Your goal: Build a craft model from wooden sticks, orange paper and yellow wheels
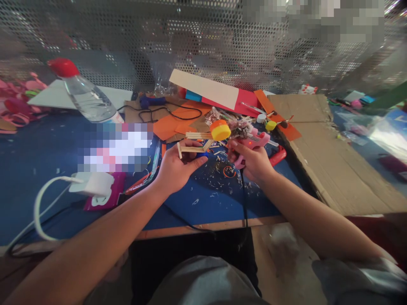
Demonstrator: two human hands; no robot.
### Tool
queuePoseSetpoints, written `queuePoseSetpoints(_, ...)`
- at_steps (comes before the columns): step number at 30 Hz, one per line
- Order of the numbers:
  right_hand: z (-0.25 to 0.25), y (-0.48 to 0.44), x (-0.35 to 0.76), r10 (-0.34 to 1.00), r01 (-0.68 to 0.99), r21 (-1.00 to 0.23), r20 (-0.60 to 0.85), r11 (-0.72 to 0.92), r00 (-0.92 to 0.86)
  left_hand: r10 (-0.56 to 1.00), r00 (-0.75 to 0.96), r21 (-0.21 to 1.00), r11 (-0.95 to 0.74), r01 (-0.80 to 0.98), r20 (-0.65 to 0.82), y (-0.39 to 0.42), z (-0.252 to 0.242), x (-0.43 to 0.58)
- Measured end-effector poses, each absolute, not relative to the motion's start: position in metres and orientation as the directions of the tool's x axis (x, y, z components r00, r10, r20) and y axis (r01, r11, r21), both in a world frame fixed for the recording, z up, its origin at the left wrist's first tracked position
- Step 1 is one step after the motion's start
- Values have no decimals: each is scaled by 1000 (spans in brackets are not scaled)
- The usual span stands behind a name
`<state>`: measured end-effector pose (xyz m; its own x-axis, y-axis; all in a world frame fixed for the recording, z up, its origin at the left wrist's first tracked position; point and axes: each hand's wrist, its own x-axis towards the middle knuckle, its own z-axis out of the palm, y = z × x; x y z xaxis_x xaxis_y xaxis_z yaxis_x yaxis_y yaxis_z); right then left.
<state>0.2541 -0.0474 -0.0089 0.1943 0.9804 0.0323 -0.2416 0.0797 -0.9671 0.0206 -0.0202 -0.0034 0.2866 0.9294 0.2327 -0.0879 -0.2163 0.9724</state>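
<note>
My left hand (176, 169) is closed round a small frame of glued wooden sticks (193, 149), held above the blue tabletop (190, 199). Under it, by my thumb, a blue bottle cap (202, 155) shows in part; whether it is fixed to the frame I cannot tell. My right hand (254, 163) grips a pink hot glue gun (252, 143) with a small orange light and a black cord hanging down. Between the hands, slightly farther off, are stacked yellow and orange bottle caps (220, 130). The glue gun's tip is hard to make out.
A water bottle (89, 97) with a red cap leans at the left, behind a white charger (95, 184) on a purple box. Orange card (176, 115), a blue-handled corded tool (152, 101) and scraps lie behind. Cardboard (340, 161) covers the right side; a perforated metal panel (203, 46) stands behind.
</note>
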Motion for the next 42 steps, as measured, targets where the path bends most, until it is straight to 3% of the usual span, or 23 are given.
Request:
queuePoseSetpoints(12, -9, -48, 252, 973, -109, -993, 27, 54, 231, 920, 289, 963, -265, -42, 266, -16, -7, 19)
queuePoseSetpoints(22, -6, -48, 251, 970, -203, -973, 61, 110, 236, 946, 197, 965, -261, -12, 259, -16, -3, 20)
queuePoseSetpoints(30, 4, -52, 248, 986, -348, -925, 118, 151, 115, 981, 135, 989, -144, 29, 139, -8, -4, 19)
queuePoseSetpoints(42, 3, -56, 251, 989, -336, -934, 139, 117, -43, 988, 118, 993, -105, 52, 98, -6, -5, 19)
